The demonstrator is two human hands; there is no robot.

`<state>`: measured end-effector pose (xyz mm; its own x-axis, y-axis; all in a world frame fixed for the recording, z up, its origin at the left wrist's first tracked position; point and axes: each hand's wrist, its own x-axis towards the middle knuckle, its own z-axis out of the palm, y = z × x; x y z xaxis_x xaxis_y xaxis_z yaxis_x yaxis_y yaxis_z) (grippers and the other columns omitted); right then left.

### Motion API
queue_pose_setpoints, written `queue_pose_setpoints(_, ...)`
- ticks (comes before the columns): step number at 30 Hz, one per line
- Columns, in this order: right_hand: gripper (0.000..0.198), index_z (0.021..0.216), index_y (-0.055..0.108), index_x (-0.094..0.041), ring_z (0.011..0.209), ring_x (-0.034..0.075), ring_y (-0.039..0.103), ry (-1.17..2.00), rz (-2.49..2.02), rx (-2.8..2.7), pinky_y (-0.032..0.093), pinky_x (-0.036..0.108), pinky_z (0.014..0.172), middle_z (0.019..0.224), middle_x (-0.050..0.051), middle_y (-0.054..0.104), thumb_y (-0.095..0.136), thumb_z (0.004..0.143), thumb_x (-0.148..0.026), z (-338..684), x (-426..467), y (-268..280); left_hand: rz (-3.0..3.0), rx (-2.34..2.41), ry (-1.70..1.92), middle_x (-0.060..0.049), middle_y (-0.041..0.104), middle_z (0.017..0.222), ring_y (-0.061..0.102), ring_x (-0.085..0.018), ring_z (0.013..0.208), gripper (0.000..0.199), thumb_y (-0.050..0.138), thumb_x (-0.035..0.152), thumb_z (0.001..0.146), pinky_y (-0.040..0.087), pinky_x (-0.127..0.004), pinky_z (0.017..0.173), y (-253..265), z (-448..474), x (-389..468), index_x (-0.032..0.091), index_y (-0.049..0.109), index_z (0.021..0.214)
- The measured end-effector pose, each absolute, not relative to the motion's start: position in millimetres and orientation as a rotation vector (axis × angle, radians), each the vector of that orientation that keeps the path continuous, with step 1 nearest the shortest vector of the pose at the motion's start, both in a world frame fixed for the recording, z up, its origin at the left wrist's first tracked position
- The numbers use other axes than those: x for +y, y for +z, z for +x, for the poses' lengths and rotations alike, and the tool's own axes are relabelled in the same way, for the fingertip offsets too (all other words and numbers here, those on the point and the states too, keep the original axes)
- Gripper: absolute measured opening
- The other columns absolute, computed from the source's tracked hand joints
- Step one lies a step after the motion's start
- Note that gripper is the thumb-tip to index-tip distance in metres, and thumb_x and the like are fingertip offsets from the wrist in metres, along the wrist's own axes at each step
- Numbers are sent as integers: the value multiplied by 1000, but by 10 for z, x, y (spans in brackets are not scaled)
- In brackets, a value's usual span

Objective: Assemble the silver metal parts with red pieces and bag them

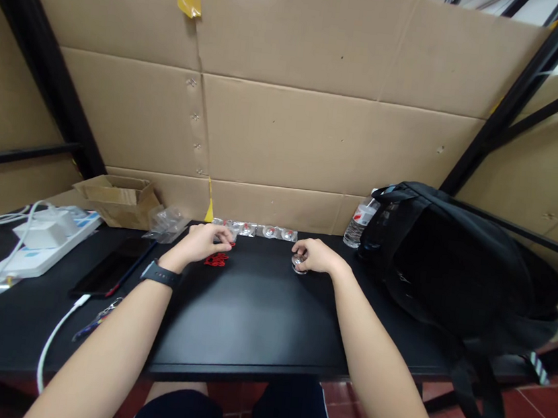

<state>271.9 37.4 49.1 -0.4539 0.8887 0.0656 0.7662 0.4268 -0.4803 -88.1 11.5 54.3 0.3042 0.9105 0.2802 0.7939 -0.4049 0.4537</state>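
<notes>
My left hand (203,242), with a dark watch on the wrist, hovers at the table's back left with its fingers curled together. Just below its fingertips lies a small tangle of red cord (216,259). Whether the fingers pinch some of that cord is too small to tell. Farther right, my right hand (318,256) grips a small round, shiny disc (298,264) at the tabletop, partly covered by the fingers. Behind both hands, a row of clear packets (269,232) with round silvery pieces and red bits runs along the cardboard wall.
On the left are an open cardboard box (118,200), a crumpled plastic bag (166,224), a white power strip (46,244), a phone (113,265) and keys (98,318). A water bottle (357,225) and black backpack (456,274) occupy the right. Cardboard (286,137) walls the back.
</notes>
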Motion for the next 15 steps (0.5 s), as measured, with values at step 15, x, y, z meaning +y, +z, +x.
queue_pose_setpoints(15, 45, 115, 63, -22, 103, 22, 71, 871, -771, -1896, 55, 30, 82, 118, 8, 70, 79, 73, -29, 1940, -43, 493, 2433, 1341, 1159, -6, 69, 108, 63, -23, 105, 22, 59, 39, 93, 45, -38, 93, 424, -162, -76, 25, 76, 93)
